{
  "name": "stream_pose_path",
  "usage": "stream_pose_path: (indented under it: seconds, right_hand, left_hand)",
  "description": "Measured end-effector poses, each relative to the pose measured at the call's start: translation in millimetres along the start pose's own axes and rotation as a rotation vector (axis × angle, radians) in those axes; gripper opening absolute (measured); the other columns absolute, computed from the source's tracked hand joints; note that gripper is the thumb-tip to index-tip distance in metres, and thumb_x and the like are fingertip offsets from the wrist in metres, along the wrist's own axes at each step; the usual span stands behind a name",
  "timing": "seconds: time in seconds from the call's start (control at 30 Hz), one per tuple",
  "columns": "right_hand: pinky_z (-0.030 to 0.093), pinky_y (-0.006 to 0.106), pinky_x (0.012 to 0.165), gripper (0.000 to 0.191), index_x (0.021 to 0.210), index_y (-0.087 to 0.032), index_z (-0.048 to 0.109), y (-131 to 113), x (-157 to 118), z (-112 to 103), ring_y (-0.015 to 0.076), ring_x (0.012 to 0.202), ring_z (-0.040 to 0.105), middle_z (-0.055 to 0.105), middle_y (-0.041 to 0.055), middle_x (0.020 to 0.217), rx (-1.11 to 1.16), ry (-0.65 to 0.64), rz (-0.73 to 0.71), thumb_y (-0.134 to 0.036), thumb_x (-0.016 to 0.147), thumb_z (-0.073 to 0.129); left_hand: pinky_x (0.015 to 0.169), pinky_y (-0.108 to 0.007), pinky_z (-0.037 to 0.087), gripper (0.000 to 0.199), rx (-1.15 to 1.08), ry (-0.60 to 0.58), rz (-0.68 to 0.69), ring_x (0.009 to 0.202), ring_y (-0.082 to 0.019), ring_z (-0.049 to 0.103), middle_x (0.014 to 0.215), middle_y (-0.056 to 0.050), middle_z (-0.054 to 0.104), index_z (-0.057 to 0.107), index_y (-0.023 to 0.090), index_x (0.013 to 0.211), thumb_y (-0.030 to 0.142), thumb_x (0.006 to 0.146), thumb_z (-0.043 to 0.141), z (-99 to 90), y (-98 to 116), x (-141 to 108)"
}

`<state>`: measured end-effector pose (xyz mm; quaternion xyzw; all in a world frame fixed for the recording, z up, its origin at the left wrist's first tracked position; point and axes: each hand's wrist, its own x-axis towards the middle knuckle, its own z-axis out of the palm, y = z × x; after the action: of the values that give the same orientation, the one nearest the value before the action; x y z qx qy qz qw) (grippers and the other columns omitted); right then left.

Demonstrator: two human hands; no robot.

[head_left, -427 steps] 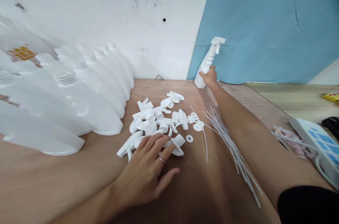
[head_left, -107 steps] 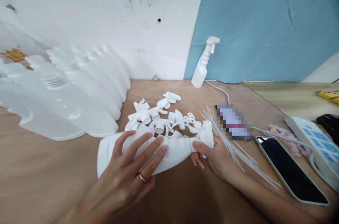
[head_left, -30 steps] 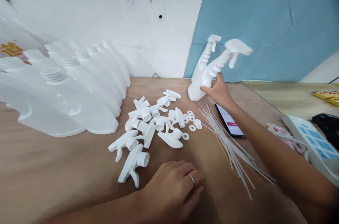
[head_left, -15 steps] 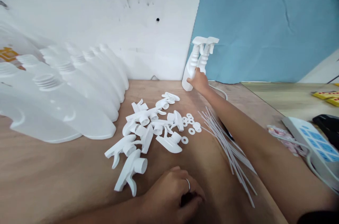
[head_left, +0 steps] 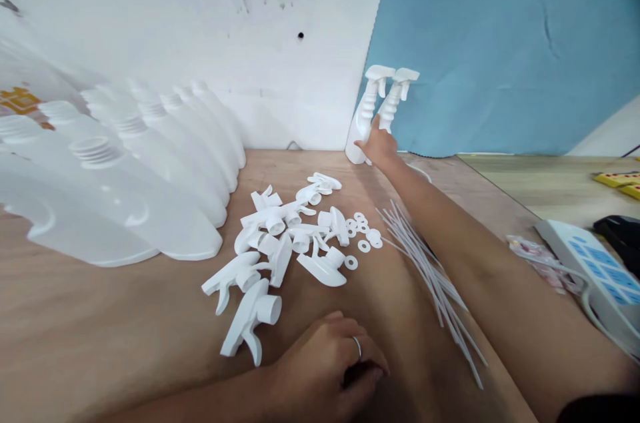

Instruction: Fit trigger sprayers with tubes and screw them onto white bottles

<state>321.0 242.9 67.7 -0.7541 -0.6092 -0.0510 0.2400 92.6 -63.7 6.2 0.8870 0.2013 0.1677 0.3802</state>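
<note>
Closest to me, on the near side of the bench [head_left: 150, 323], I have the left hand [head_left: 333, 366] loosely curled; nothing shows in its grip, and I can't tell whether thumb and fingertips meet. Beyond it, mid-bench, lie the trigger heads [head_left: 245, 316], with washers [head_left: 373, 236] just beside them. The tubes [head_left: 435, 276] lie toward the bench's right edge, alongside the right forearm [head_left: 450, 236], and the open bottles [head_left: 165, 196] stand toward the left edge.

At the far edge, the right hand [head_left: 383, 146] is at a sprayer bottle [head_left: 367, 109] standing just beside a second sprayer bottle [head_left: 393, 106]. Thumb and forefinger are apart, but the rest is hidden; I can't tell whether the grip is clamped on it. I judge this to be the set-down: I'd check the base is flat before releasing, pull straight back so the knuckles don't knock its neighbour, and lift the forearm clear of the tubes.
</note>
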Motion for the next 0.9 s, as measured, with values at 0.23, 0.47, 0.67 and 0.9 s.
stream_pose_path:
  seconds: [0.23, 0.47, 0.67, 0.9]
  right_hand:
    - [0.049, 0.038, 0.076, 0.050, 0.138, -0.012, 0.053, 18.3, -118.2, -42.7, 0.0287, 0.079, 0.068, 0.071, 0.0083, 0.078, 0.233, -0.024, -0.230, -0.031, 0.091, 0.056]
    - [0.047, 0.029, 0.069, 0.020, 0.081, -0.020, 0.069, 28.5, -256.3, -59.3, 0.0176, 0.071, 0.062, 0.068, 0.0020, 0.078, 0.367, -0.263, -0.473, -0.023, 0.094, 0.054]
    - [0.050, 0.036, 0.088, 0.025, 0.114, -0.022, 0.063, 28.8, -269.6, -47.6, 0.0217, 0.098, 0.062, 0.064, 0.0075, 0.110, 0.453, -0.342, -0.617, -0.014, 0.091, 0.056]
    - [0.049, 0.034, 0.076, 0.015, 0.101, -0.021, 0.059, 33.1, -272.2, -42.5, 0.0204, 0.086, 0.059, 0.061, 0.0053, 0.096, 0.445, -0.378, -0.571, -0.011, 0.090, 0.057]
  left_hand:
    - [0.086, -0.034, 0.047, 0.019, 0.286, 0.241, 0.024, 0.095, -0.018, 0.056, 0.108, -0.004, 0.064, 0.060, 0.019, 0.110, 0.016, 0.094, 0.050, -1.2, -2.0, -7.5]
    - [0.104, -0.055, 0.032, 0.055, 0.842, 0.422, -0.136, 0.133, -0.037, 0.036, 0.155, -0.016, 0.034, 0.038, 0.015, 0.148, 0.030, 0.096, 0.050, -1.9, -11.6, -8.3]
    - [0.107, -0.056, 0.033, 0.063, 0.786, 0.392, -0.179, 0.134, -0.038, 0.036, 0.150, -0.018, 0.041, 0.035, 0.011, 0.147, 0.034, 0.093, 0.056, 3.4, -19.4, -7.1]
    - [0.105, -0.044, 0.043, 0.047, 0.327, 0.419, -0.086, 0.121, -0.025, 0.046, 0.130, -0.010, 0.053, 0.041, 0.021, 0.142, 0.012, 0.096, 0.046, 2.0, -16.4, -7.6]
